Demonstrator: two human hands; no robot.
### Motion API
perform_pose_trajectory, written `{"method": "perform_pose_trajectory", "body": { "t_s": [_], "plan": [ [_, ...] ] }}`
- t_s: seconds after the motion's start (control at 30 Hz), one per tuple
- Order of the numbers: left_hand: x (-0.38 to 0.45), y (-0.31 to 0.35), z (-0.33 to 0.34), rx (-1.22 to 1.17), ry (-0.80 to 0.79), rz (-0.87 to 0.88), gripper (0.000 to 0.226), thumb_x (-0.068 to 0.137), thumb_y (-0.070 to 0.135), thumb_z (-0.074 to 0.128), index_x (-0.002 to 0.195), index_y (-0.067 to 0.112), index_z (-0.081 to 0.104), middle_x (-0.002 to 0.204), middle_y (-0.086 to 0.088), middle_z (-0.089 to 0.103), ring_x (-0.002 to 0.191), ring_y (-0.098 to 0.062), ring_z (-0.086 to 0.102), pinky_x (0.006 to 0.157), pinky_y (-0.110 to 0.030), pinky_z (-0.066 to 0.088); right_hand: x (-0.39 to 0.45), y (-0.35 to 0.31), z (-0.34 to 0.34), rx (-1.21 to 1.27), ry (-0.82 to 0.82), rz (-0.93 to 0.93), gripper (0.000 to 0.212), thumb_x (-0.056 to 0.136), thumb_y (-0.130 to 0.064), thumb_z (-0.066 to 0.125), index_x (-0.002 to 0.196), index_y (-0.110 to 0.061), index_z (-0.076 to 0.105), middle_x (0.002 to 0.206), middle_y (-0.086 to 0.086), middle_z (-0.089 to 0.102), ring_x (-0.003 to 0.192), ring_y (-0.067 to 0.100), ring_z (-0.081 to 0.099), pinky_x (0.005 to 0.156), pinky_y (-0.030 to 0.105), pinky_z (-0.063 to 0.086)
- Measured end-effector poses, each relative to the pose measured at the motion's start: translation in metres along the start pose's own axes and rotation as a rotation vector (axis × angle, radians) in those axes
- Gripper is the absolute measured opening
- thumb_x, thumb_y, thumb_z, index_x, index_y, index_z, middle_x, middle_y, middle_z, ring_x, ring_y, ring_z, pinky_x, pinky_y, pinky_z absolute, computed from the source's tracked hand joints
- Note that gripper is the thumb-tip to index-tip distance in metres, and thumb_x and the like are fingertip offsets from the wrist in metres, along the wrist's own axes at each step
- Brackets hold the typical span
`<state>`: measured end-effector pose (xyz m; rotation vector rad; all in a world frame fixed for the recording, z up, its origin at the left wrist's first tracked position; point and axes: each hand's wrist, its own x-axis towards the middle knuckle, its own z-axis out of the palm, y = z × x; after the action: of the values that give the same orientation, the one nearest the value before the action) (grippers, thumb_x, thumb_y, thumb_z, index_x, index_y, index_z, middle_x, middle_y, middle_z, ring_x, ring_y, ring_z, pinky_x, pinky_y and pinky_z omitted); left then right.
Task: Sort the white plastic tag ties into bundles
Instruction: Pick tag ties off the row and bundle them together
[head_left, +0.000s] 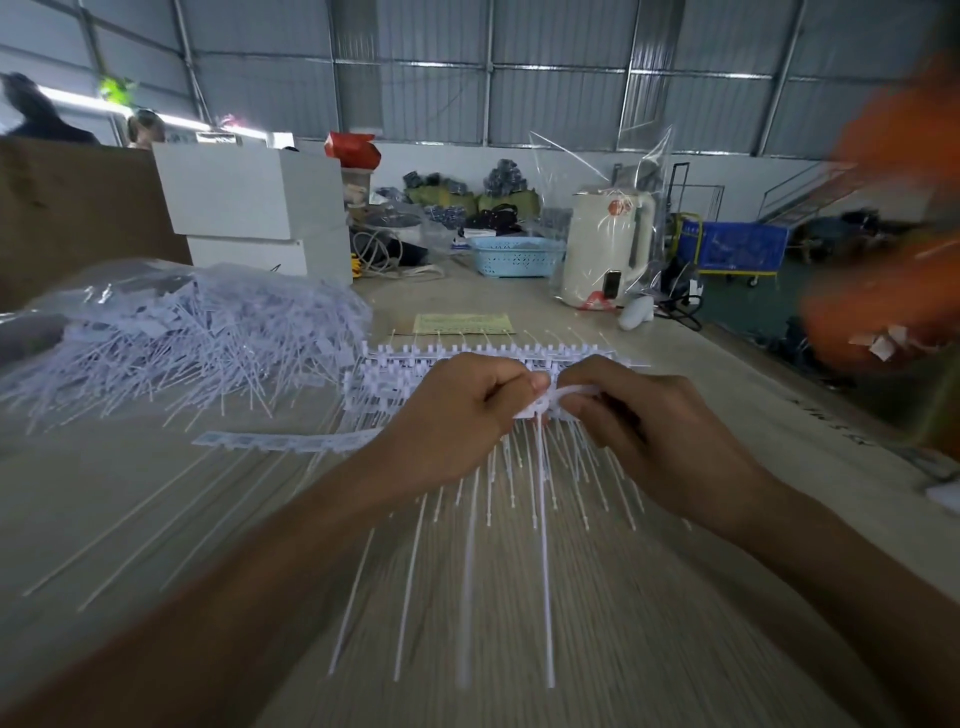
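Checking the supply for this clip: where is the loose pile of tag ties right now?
In the head view the loose pile lies on the table's left side, partly under clear plastic, left of both hands and in front of the white boxes.

Left hand (457, 415) and right hand (639, 421) meet, fingers (582, 402) curled, pinching.

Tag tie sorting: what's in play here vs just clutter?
In play: left hand and right hand pinching a strip of ties; loose tie pile; tie rows.
Clutter: kettle, blue basket, white boxes, paper slip.
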<state>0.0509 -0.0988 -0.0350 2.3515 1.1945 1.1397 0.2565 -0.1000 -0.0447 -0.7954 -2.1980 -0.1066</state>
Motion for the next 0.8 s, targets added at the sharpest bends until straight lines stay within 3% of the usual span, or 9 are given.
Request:
{"method": "perform_pose_trajectory", "body": {
  "t_s": [0.07,0.13,0.27,0.37,0.43,0.5,0.6,0.7,0.8],
  "plan": [
    [-0.001,0.001,0.000,0.045,-0.004,0.034,0.046,0.104,0.026,0.049,0.061,0.012,0.047,0.052,0.003,0.034,0.047,-0.010,0.033,0.053,-0.025,0.026,0.000,0.003,-0.001,-0.024,-0.009,0.015,0.014,0.103,-0.030,0.052,0.105,-0.023,0.063,0.068,-0.015,0.056,0.057,0.005,0.050,0.054,0.029,0.040],
    [-0.002,0.001,0.000,0.022,-0.007,0.033,0.042,0.104,0.028,0.049,0.071,0.005,0.063,0.049,0.006,0.038,0.045,-0.009,0.036,0.051,-0.021,0.026,0.001,0.004,-0.004,-0.043,-0.001,0.043,0.016,0.101,-0.033,0.051,0.106,-0.022,0.063,0.064,-0.007,0.057,0.055,0.009,0.050,0.053,0.031,0.040],
    [-0.005,0.002,-0.001,0.020,-0.001,0.044,0.028,0.102,0.027,0.055,0.088,0.015,0.077,0.050,0.016,0.056,0.044,-0.003,0.050,0.049,-0.014,0.034,0.000,0.002,0.003,-0.103,0.080,0.081,0.006,0.100,-0.024,0.058,0.095,-0.025,0.055,0.051,-0.011,0.046,0.050,0.007,0.051,0.047,0.019,0.034],
    [-0.010,0.003,-0.001,-0.005,0.028,0.083,0.032,0.102,0.028,0.055,0.084,0.011,0.076,0.047,0.014,0.053,0.039,-0.001,0.044,0.048,-0.011,0.030,0.002,0.024,-0.007,-0.116,0.191,0.321,0.010,0.101,-0.021,0.054,0.092,-0.022,0.052,0.061,-0.010,0.057,0.052,0.004,0.057,0.047,0.013,0.040],
    [-0.011,0.001,-0.001,-0.032,0.045,0.091,0.033,0.104,0.032,0.050,0.094,0.015,0.076,0.050,0.010,0.054,0.043,-0.004,0.046,0.051,-0.021,0.040,-0.004,0.040,-0.020,-0.012,0.212,0.466,0.008,0.101,-0.024,0.052,0.099,-0.017,0.056,0.066,-0.003,0.063,0.055,0.010,0.058,0.051,0.021,0.045],
    [-0.009,-0.003,-0.002,-0.045,0.022,0.054,0.029,0.105,0.032,0.046,0.106,0.022,0.073,0.062,0.001,0.061,0.057,-0.020,0.058,0.066,-0.037,0.051,-0.011,0.045,-0.022,0.148,0.156,0.472,0.010,0.102,-0.021,0.051,0.110,-0.024,0.055,0.056,-0.006,0.058,0.049,0.007,0.051,0.050,0.021,0.042],
    [-0.008,-0.010,-0.002,-0.130,-0.022,-0.012,0.027,0.106,0.021,0.045,0.117,0.035,0.066,0.087,-0.016,0.069,0.075,-0.041,0.063,0.075,-0.047,0.052,-0.011,0.038,-0.010,0.222,0.018,0.376,0.023,0.103,-0.010,0.045,0.111,-0.030,0.054,0.054,-0.008,0.052,0.046,0.006,0.041,0.050,0.019,0.035],
    [-0.010,-0.014,-0.004,-0.192,-0.018,-0.060,0.042,0.105,0.011,0.045,0.112,0.050,0.060,0.093,-0.006,0.070,0.083,-0.047,0.063,0.078,-0.056,0.053,-0.007,0.028,0.000,0.230,-0.097,0.301,0.034,0.104,-0.003,0.038,0.114,-0.032,0.052,0.062,-0.003,0.052,0.050,0.013,0.038,0.053,0.030,0.034],
    [-0.010,-0.021,-0.005,-0.148,-0.038,-0.046,0.038,0.104,0.010,0.048,0.118,0.043,0.059,0.094,0.006,0.071,0.085,-0.039,0.065,0.078,-0.048,0.054,-0.011,0.022,0.005,0.239,-0.201,0.293,0.042,0.104,-0.008,0.041,0.129,-0.041,0.040,0.064,0.008,0.047,0.052,0.022,0.035,0.053,0.031,0.033]
  ]
}}
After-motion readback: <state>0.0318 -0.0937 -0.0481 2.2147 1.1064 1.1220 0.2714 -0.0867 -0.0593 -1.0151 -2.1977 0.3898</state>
